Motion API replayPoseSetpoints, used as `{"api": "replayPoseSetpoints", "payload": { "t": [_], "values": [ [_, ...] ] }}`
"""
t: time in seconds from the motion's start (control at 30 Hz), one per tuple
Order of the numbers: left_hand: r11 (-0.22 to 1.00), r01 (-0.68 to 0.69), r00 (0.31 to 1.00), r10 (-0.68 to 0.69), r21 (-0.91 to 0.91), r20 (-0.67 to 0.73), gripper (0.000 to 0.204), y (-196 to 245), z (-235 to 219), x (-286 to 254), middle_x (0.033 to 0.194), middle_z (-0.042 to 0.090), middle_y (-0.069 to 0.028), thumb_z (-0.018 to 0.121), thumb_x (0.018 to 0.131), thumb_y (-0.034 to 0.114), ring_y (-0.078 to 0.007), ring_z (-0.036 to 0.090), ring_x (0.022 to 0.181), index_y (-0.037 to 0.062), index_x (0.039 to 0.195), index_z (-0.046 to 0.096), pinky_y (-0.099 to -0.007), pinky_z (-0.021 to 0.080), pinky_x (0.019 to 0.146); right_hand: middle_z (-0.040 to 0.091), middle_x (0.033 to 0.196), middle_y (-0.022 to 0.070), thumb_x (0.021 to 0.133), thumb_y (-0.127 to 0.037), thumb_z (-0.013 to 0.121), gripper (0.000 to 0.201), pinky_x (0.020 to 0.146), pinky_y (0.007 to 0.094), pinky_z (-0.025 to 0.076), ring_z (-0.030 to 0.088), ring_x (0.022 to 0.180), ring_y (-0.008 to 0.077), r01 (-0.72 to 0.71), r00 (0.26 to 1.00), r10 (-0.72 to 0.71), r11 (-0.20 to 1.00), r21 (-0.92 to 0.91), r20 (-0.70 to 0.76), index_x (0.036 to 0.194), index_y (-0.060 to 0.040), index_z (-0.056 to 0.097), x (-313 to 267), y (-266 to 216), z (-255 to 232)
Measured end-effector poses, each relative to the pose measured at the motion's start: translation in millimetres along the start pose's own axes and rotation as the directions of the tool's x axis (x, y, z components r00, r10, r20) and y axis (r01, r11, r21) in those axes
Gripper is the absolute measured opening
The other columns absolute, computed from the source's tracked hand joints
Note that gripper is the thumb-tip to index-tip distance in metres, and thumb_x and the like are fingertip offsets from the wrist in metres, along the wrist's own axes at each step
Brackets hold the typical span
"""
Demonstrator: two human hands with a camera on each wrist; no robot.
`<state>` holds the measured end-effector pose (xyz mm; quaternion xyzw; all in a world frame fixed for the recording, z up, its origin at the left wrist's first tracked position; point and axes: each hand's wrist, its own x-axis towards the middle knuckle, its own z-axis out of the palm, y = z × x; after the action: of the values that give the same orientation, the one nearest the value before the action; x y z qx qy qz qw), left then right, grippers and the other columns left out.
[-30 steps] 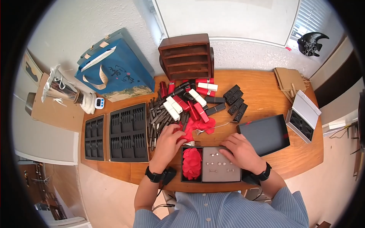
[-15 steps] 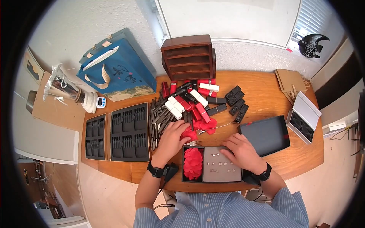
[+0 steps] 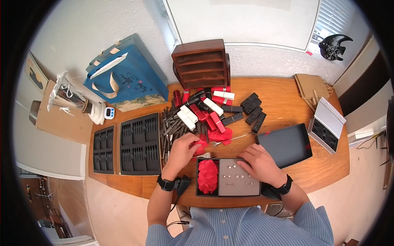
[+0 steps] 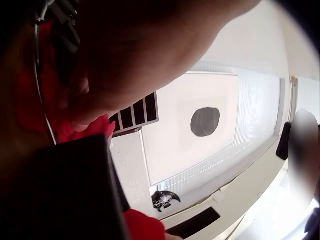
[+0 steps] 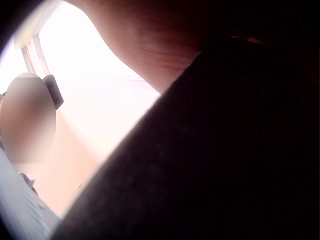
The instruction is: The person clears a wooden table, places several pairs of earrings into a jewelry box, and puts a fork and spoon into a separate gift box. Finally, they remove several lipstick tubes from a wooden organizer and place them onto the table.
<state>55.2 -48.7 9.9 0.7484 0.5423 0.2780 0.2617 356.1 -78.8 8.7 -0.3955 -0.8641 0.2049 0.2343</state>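
Note:
My left hand [image 3: 180, 152] bends over red fabric petals [image 3: 201, 144], its curled fingertips pinching at them; the palm hides part of the contact. Seen from the left wrist, the fingertips meet the red petals [image 4: 100, 129]. Beside the thumb lies a fork [image 3: 208, 155], and a second one [image 3: 216, 143] sits on petals farther back. A black box [image 3: 217, 196] stands in front of me. Its left compartment is filled with red petals [image 3: 208, 177]; small silver pieces are set in the grey insert [image 3: 234, 193] at right. My right hand [image 3: 261, 164] rests on the box's back right corner, fingers relaxed.
Behind the hands are a heap of lipstick-like tubes [image 3: 213, 119] and dark sticks [image 3: 169, 129]. Black compartment trays [image 3: 140, 143] lie left. A shallow black lid [image 3: 285, 144] and an open white case [image 3: 326, 127] lie right. A wooden shelf [image 3: 201, 63] stands behind.
My left hand reached farther over the petals, then drew back slightly with its fingers more curled, leaving more of the near fork visible. The right hand stays on the box.

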Motion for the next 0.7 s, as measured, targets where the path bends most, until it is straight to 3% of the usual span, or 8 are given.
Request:
{"api": "replayPoseSetpoints", "payload": {
  "t": [0.07, 0.17, 0.3, 0.47, 0.53, 0.6, 0.67, 0.7],
  "values": [
    [0.997, 0.051, 0.997, -0.054, -0.063, -0.055, 0.015, 0, -6, -7, 0.096, 0.067, -0.0108, 0.074, 0.084, 0.000, -0.0239, 0.068, 0.080, -0.0039, 0.097, 0.068, -0.0313, 0.055, 0.071, 0.066, 0.097, 0.0103, 0.088, -0.020, 0.072, 0.021, 0.087, 0.0386, 0.047, 0.060, 0.097, 0.0292, 0.002, 1.000, -0.002, 1.000, 0.001, 0.000, 0.099, -0.0022, 0.070, 0, 0, 1],
    [0.883, 0.136, 0.951, -0.243, -0.449, -0.191, 0.012, 1, -18, -17, 0.101, 0.067, -0.0056, 0.073, 0.086, -0.007, -0.0088, 0.066, 0.086, -0.0044, 0.098, 0.069, -0.0229, 0.056, 0.074, 0.064, 0.091, 0.0101, 0.089, -0.021, 0.071, 0.019, 0.084, 0.0383, 0.047, 0.059, 0.092, 0.0290, 0.042, 0.998, -0.043, 0.999, -0.010, -0.051, 0.093, -0.0018, 0.068, 2, 0, 2],
    [0.765, 0.098, 0.927, -0.302, -0.637, -0.221, 0.016, 15, -23, -34, 0.106, 0.067, -0.0062, 0.073, 0.085, -0.010, -0.0092, 0.065, 0.086, -0.0023, 0.098, 0.070, -0.0223, 0.056, 0.074, 0.064, 0.092, 0.0102, 0.088, -0.021, 0.072, 0.020, 0.084, 0.0384, 0.047, 0.059, 0.091, 0.0291, 0.034, 0.998, -0.033, 0.999, 0.001, -0.054, 0.093, -0.0018, 0.068, 2, 0, 2],
    [0.777, 0.087, 0.959, -0.236, -0.623, -0.160, 0.017, 45, -18, -57, 0.107, 0.066, -0.0076, 0.073, 0.084, -0.010, -0.0118, 0.065, 0.092, -0.0027, 0.099, 0.070, -0.0244, 0.056, 0.077, 0.064, 0.092, 0.0102, 0.089, -0.021, 0.071, 0.020, 0.084, 0.0385, 0.047, 0.059, 0.092, 0.0291, 0.001, 1.000, -0.001, 1.000, 0.006, -0.020, 0.095, -0.0019, 0.069, 2, -2, 0],
    [0.783, 0.145, 0.979, -0.203, -0.605, -0.029, 0.017, 57, -11, -67, 0.108, 0.066, -0.0078, 0.074, 0.084, -0.008, -0.0133, 0.065, 0.097, -0.0025, 0.100, 0.069, -0.0257, 0.056, 0.077, 0.064, 0.094, 0.0112, 0.087, -0.018, 0.073, 0.020, 0.085, 0.0397, 0.047, 0.059, 0.094, 0.0308, -0.001, 1.000, 0.002, 1.000, 0.003, -0.007, 0.099, -0.0026, 0.070, 2, -2, -1],
    [0.819, 0.137, 0.984, -0.176, -0.557, -0.016, 0.022, 57, -1, -76, 0.108, 0.065, -0.0094, 0.076, 0.083, -0.005, -0.0167, 0.066, 0.095, -0.0016, 0.103, 0.069, -0.0269, 0.056, 0.078, 0.064, 0.094, 0.0112, 0.087, -0.018, 0.073, 0.020, 0.085, 0.0396, 0.047, 0.059, 0.094, 0.0308, -0.004, 1.000, 0.004, 1.000, 0.007, -0.001, 0.099, -0.0025, 0.070, 2, -2, -1],
    [0.987, 0.110, 0.994, -0.107, -0.115, 0.031, 0.029, 67, 0, -80, 0.111, 0.065, -0.0116, 0.079, 0.081, -0.001, -0.0222, 0.067, 0.097, 0.0004, 0.108, 0.069, -0.0302, 0.056, 0.083, 0.064, 0.095, 0.0111, 0.087, -0.017, 0.073, 0.020, 0.085, 0.0396, 0.047, 0.059, 0.094, 0.0309, -0.004, 1.000, 0.004, 1.000, 0.008, -0.004, 0.099, -0.0025, 0.069, 3, -1, 0],
    [0.990, 0.096, 0.995, -0.097, -0.106, 0.001, 0.036, 71, 1, -81, 0.116, 0.063, -0.0127, 0.081, 0.079, 0.002, -0.0272, 0.066, 0.101, 0.0026, 0.113, 0.068, -0.0332, 0.055, 0.087, 0.064, 0.093, 0.0107, 0.088, -0.019, 0.072, 0.019, 0.084, 0.0391, 0.047, 0.059, 0.094, 0.0299, 0.008, 1.000, -0.008, 1.000, 0.003, -0.019, 0.098, -0.0024, 0.069, 3, -1, 0]
  ]
}}
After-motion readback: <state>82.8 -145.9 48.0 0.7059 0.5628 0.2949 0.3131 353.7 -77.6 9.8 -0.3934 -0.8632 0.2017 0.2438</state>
